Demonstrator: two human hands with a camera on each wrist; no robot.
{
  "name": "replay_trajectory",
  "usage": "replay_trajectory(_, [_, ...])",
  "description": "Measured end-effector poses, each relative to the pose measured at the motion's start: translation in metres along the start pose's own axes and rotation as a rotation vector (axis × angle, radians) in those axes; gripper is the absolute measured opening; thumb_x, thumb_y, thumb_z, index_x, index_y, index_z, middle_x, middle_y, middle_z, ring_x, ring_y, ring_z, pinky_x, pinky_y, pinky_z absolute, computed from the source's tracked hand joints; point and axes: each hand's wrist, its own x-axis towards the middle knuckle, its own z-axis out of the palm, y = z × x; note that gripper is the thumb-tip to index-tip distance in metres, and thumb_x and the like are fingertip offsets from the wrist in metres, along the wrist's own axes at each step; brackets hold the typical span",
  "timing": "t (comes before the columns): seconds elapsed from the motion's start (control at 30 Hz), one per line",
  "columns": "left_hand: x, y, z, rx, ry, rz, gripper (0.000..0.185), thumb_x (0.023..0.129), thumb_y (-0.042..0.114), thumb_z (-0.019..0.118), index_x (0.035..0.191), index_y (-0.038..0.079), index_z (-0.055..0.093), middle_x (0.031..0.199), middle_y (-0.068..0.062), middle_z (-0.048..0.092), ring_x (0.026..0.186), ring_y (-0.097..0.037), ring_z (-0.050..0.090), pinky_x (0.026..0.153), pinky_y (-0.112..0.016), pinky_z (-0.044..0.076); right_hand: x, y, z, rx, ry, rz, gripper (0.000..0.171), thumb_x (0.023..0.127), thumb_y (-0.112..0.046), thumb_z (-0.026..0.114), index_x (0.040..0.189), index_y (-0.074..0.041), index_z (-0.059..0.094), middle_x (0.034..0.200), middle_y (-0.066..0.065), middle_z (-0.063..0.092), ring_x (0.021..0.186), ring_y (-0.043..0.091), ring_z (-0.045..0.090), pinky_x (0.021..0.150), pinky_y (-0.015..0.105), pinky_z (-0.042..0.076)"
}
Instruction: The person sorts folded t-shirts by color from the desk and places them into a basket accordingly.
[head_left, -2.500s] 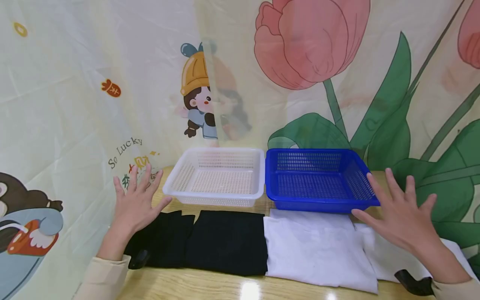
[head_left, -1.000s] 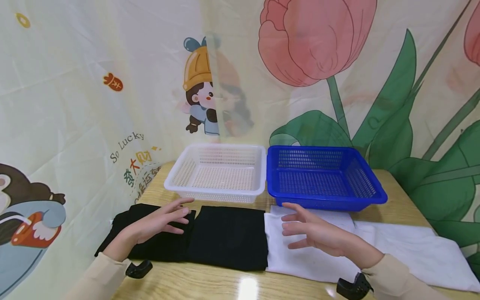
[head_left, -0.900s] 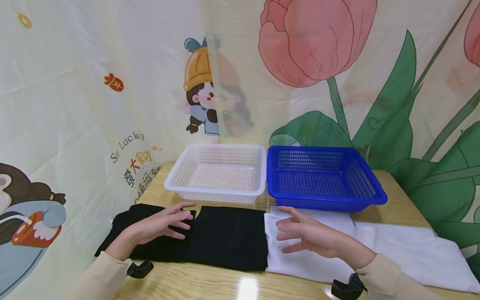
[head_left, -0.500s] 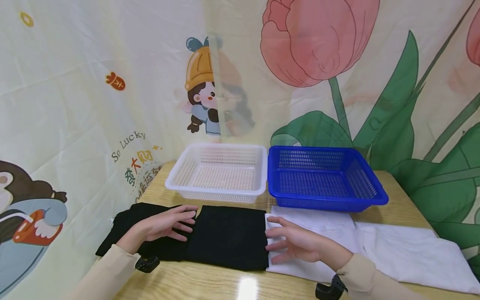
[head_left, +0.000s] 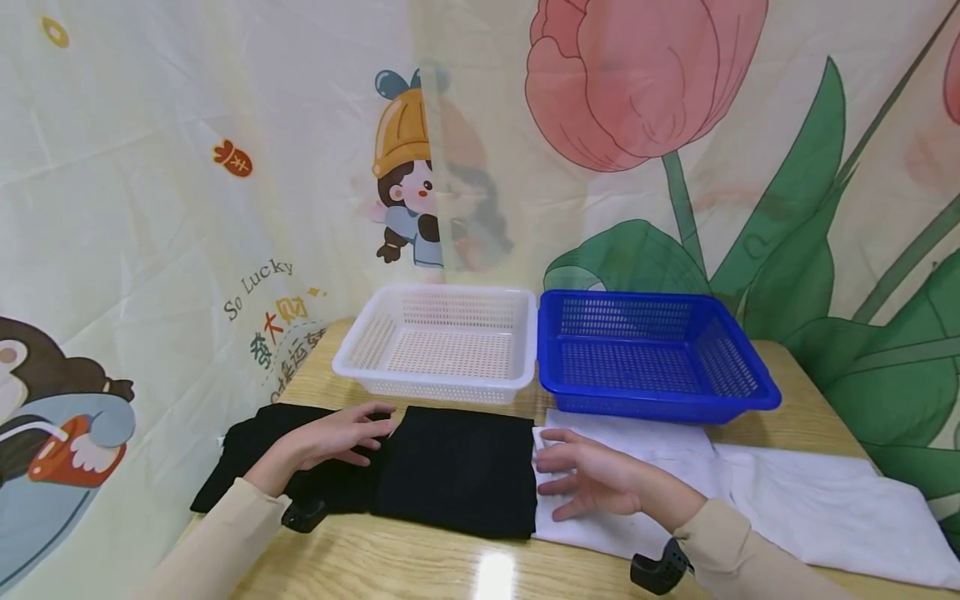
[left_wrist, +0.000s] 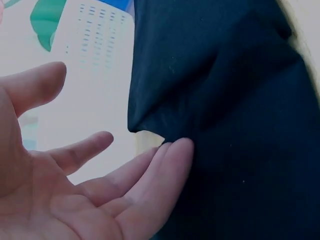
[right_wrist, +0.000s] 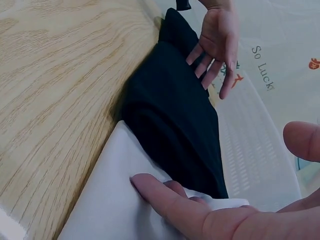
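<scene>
On table, head view: left hand and right hand, both flat-fingered, flank black cloth before white basket.
Left wrist: fingers relaxed, touching the cloth's edge.
Right wrist: fingers resting on white cloth.
Advice: slide both hands under the fold evenly.

A white basket and blue basket sit side by side (touching) on the wooden table.
</scene>
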Motion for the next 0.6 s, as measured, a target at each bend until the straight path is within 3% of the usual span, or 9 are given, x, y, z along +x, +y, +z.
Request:
replay_trajectory(0.27, [0.010,0.004,0.005,0.036,-0.028,0.012,0.082,0.103,0.052,0.066,0.167,0.013,0.031,0.163,-0.024,0.041,0.140,-0.043,0.053,0.108,-0.055,0.052,0.003,0.002,0.001,0.004,-0.029,-0.018,0.081,0.104,-0.023,0.060,0.166,-0.006,0.010,0.159,0.035,0.034,0.136,0.051,0.051,0.098,0.069,0.053])
replay_trajectory(0.53, [0.015,0.004,0.012,-0.021,-0.043,0.017,0.078,0.104,0.044,0.068,0.167,0.013,0.032,0.168,-0.024,0.031,0.146,-0.043,0.048,0.119,-0.057,0.040,0.015,0.010,0.005,0.066,-0.033,-0.048,0.076,0.106,-0.023,0.057,0.165,-0.006,0.012,0.151,0.037,0.037,0.128,0.046,0.056,0.100,0.064,0.053])
replay_trajectory(0.6, [0.012,0.004,0.013,-0.019,-0.030,0.022,0.077,0.102,0.042,0.071,0.165,0.015,0.036,0.165,-0.022,0.035,0.144,-0.040,0.049,0.120,-0.058,0.037,0.019,0.012,0.008,0.080,-0.024,-0.059,0.075,0.106,-0.023,0.056,0.164,-0.006,0.013,0.148,0.034,0.038,0.125,0.042,0.058,0.098,0.060,0.054])
